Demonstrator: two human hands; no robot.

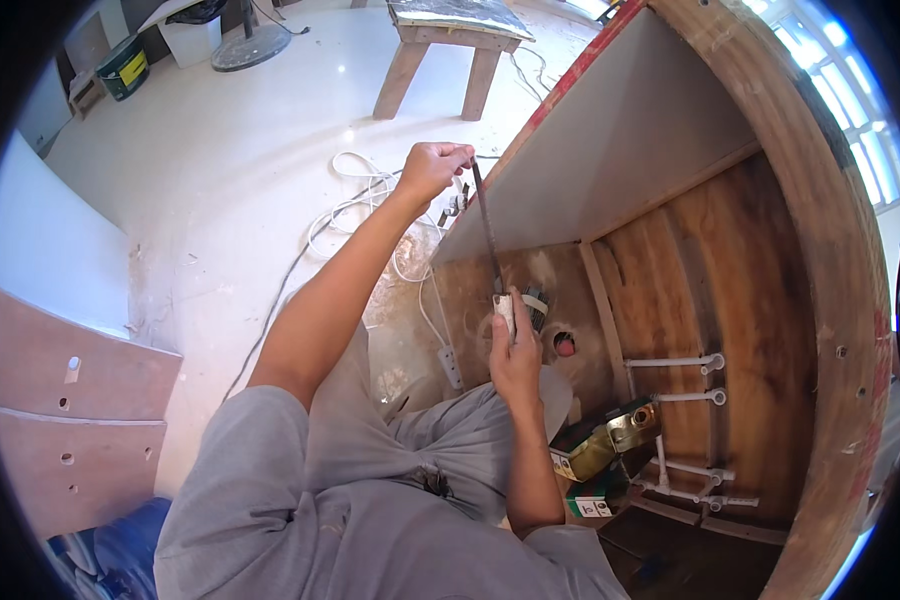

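Note:
A long, thin dark blade (486,220) with a whitish handle-like end (504,312) is stretched between my two hands, tilted slightly. My left hand (437,172) pinches its far tip between thumb and fingers. Nearer to me, my right hand (516,360) is closed round the whitish end. The exact kind of tool cannot be made out. Just beyond my right hand lies a dark thing with light bands (538,306), partly hidden by it. A brown panel (595,330) with a round hole is beneath and beside my right hand.
To the right stands a large wooden frame (825,200) with white pipes (670,362) along its inner boards. Gold-and-green containers (595,452) sit near my right forearm. A white cord (345,215) and power strip (450,366) lie on the floor. A wooden bench (455,40) stands ahead.

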